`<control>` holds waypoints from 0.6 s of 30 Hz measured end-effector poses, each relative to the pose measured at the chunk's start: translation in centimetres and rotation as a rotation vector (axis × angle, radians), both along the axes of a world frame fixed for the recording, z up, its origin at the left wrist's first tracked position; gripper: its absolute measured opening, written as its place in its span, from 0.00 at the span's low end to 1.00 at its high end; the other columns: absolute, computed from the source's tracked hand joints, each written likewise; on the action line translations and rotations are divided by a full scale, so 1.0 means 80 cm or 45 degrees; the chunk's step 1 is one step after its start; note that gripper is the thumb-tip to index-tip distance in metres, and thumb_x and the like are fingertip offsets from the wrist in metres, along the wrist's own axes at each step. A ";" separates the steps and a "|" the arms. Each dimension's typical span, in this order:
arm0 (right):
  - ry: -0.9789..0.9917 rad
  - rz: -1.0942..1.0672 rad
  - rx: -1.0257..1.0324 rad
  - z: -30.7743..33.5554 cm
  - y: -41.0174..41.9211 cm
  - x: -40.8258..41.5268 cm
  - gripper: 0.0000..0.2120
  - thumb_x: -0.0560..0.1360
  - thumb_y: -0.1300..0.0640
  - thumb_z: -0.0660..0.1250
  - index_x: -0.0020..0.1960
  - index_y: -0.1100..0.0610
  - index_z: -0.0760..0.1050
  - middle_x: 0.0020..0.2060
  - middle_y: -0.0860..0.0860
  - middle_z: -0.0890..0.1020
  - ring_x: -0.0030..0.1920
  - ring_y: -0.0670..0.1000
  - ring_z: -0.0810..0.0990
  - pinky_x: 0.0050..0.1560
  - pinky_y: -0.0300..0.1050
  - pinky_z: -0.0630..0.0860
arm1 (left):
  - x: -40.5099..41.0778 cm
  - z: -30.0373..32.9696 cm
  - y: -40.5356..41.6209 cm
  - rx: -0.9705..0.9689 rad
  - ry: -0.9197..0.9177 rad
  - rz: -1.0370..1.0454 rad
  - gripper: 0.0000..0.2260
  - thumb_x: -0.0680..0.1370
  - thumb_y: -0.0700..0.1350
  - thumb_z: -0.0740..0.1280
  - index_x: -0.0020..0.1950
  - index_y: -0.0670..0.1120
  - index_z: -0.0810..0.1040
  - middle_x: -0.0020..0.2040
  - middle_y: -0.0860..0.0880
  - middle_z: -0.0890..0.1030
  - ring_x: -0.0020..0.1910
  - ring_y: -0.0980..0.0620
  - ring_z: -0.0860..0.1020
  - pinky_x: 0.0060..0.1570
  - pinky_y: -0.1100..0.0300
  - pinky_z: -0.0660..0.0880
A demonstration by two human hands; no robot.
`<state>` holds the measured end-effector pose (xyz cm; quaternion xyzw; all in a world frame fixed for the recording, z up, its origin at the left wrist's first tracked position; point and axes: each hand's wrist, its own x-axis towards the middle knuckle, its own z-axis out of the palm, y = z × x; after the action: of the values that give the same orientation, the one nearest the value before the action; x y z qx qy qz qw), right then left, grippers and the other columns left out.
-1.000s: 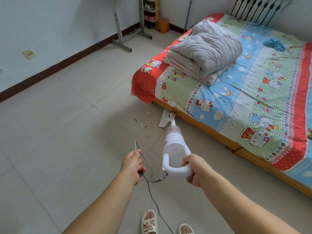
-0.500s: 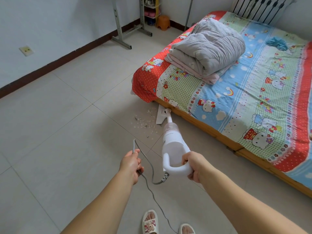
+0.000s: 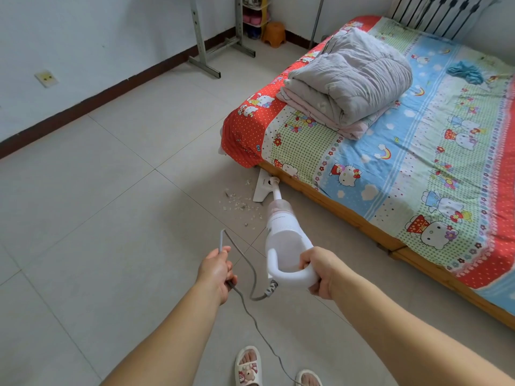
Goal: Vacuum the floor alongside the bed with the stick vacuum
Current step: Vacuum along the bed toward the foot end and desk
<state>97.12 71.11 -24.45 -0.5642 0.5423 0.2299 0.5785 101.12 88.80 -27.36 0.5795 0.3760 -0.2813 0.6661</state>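
The white plastic stick vacuum leans down from the person toward the low wooden-framed bed with its cartoon-cat sheet in red, green and blue. Its flat white floor head lies on the pale tiled floor right against the bed frame, just below the red corner of the sheet. The right hand has its grip clamped around the vacuum's looped white handle, fingers curled over the right side of the loop. The left hand, away from the bed on the far side of the handle, has its grip closed on the thin grey power cord; the cord loops up above the fist, curves back to the base of the handle, and another length trails down past the feet. A scatter of small pale crumbs and scraps lies on the tiles just beside the floor head, on the side away from the bed. On the bed, near its red corner, sits a folded grey quilt on a pink layer, and farther along lies a crumpled blue cloth. Two feet in cream slippers show at the lower edge, well apart from the bed.
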 end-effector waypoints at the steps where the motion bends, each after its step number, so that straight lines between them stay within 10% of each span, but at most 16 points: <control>1: 0.004 0.013 -0.008 -0.001 0.000 0.001 0.06 0.69 0.67 0.58 0.42 0.58 0.69 0.36 0.56 0.71 0.31 0.52 0.69 0.25 0.34 0.61 | 0.000 -0.001 0.001 0.001 0.004 0.006 0.11 0.84 0.42 0.51 0.58 0.46 0.73 0.30 0.49 0.60 0.25 0.55 0.55 0.28 0.62 0.59; 18: -0.020 -0.071 0.093 0.000 0.010 0.018 0.07 0.70 0.66 0.58 0.42 0.55 0.69 0.39 0.53 0.72 0.34 0.50 0.71 0.26 0.36 0.61 | -0.008 -0.001 0.002 0.015 0.020 0.063 0.11 0.83 0.42 0.51 0.57 0.46 0.72 0.29 0.49 0.59 0.16 0.58 0.55 0.29 0.62 0.59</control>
<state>98.55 71.94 -24.43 -0.5292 0.5445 0.2291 0.6091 100.48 88.99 -27.45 0.5717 0.3972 -0.2669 0.6664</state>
